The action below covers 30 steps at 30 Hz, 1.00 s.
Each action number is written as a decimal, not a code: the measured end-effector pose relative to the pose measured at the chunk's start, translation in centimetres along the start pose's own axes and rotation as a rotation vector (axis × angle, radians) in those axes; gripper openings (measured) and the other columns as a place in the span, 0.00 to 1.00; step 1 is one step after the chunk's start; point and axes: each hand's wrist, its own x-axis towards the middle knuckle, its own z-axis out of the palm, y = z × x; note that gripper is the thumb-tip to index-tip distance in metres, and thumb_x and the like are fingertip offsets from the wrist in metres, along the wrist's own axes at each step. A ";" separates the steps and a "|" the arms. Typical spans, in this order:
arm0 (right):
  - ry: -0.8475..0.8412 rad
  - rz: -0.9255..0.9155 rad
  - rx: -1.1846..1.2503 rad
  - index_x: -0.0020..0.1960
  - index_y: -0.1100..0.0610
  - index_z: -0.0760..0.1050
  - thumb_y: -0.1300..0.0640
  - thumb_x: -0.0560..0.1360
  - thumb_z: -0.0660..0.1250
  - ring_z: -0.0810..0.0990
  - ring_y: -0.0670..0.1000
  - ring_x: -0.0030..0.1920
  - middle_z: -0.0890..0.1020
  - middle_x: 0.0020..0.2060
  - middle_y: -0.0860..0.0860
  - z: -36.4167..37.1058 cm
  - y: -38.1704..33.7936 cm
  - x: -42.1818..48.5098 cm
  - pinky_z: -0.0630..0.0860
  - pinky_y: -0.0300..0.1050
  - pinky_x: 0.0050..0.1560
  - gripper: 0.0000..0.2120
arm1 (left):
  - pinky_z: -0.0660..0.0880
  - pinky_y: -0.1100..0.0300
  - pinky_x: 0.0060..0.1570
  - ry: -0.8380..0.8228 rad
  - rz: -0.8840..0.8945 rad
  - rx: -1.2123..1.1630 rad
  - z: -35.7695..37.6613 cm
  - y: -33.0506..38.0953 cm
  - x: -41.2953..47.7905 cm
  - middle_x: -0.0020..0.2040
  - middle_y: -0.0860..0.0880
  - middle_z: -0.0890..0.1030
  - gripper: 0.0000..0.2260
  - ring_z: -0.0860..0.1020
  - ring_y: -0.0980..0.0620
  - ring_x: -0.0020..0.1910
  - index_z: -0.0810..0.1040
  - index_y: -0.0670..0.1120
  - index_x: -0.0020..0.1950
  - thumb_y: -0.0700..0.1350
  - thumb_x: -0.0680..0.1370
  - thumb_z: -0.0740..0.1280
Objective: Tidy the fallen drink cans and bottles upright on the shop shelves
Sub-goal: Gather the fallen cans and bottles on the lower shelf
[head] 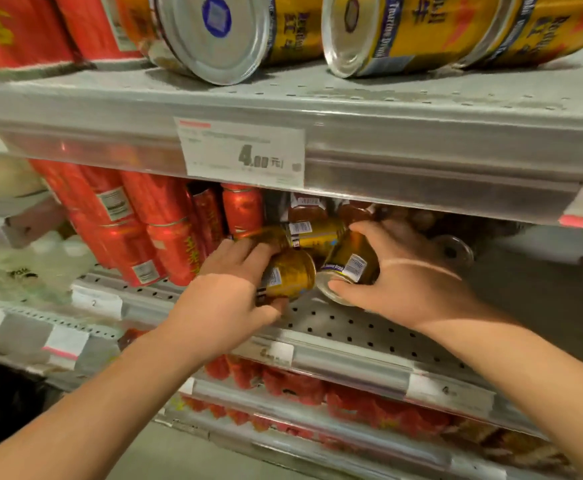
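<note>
The fingers (246, 252) of the left hand (227, 303) are curled over the top of the left gold can (288, 277), with the thumb tucked beneath it, so the hand is clamped round that can; the can lies tilted on its side on the perforated middle shelf (352, 329), near the front edge. The right hand (399, 277) grips the right gold can (350, 263) in the same way, fingers wrapped over its far side and the thumb pressed on the rim of its silver base; this can is tipped over with the base turned toward the camera, and its base sits just beside the left gold can. Behind the two, a third gold can (317, 233) lies on its side across the shelf, touching or nearly touching them; which, I cannot tell. To the left on the same shelf stand tall red cans (151, 230), stacked and leaning. On the upper shelf (421, 109) two fallen gold cans (213, 32) lie on their sides, silver ends facing out; a price tag (245, 154) hangs on that shelf's front rail. Red packs (293, 382) fill the lower shelf (369, 407), blurred.
</note>
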 end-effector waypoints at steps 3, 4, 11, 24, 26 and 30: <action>-0.032 -0.031 -0.130 0.71 0.40 0.60 0.23 0.65 0.62 0.67 0.51 0.58 0.68 0.56 0.47 0.8 0.1 0.1 0.67 0.47 0.51 0.39 | 0.71 0.52 0.60 0.004 0.006 -0.045 -0.1 -0.7 -0.5 0.61 0.49 0.73 0.31 0.70 0.48 0.59 0.73 0.49 0.71 0.59 0.72 0.73; -0.039 -0.036 -0.160 0.70 0.40 0.60 0.23 0.66 0.60 0.66 0.50 0.58 0.68 0.55 0.46 1.0 0.2 0.1 0.65 0.47 0.50 0.39 | 0.72 0.52 0.60 0.003 0.009 -0.022 -0.1 -0.9 -0.6 0.60 0.49 0.73 0.31 0.70 0.48 0.59 0.73 0.49 0.72 0.61 0.72 0.71; -0.069 -0.122 -0.175 0.75 0.41 0.57 0.18 0.66 0.53 0.66 0.52 0.66 0.70 0.63 0.46 0.2 1.3 -0.4 0.60 0.49 0.67 0.45 | 0.71 0.46 0.58 -0.052 -0.041 0.179 -0.3 0.8 -0.7 0.61 0.45 0.77 0.33 0.74 0.41 0.57 0.74 0.44 0.72 0.63 0.73 0.67; 0.145 0.069 0.095 0.69 0.50 0.70 0.34 0.74 0.63 0.75 0.56 0.65 0.77 0.63 0.52 -4.4 16.9 0.2 0.70 0.46 0.64 0.30 | 0.46 0.41 0.79 -0.045 0.024 0.386 4.8 17.6 6.4 0.69 0.38 0.76 0.43 0.70 0.39 0.71 0.66 0.46 0.78 0.75 0.75 0.48; 0.143 -0.005 0.108 0.71 0.45 0.67 0.31 0.72 0.65 0.72 0.48 0.65 0.74 0.64 0.45 -4.4 17.9 0.8 0.64 0.39 0.63 0.32 | 0.47 0.40 0.78 -0.055 -0.001 0.429 6.1 18.2 6.4 0.68 0.37 0.77 0.41 0.72 0.37 0.69 0.67 0.44 0.77 0.73 0.76 0.52; 0.146 -0.125 0.044 0.69 0.37 0.64 0.28 0.67 0.70 0.60 0.29 0.53 0.68 0.57 0.35 -3.8 17.3 1.3 0.56 0.17 0.50 0.35 | 0.50 0.42 0.77 -0.033 -0.051 0.431 6.7 18.7 6.1 0.70 0.36 0.75 0.36 0.70 0.37 0.71 0.66 0.43 0.77 0.65 0.76 0.59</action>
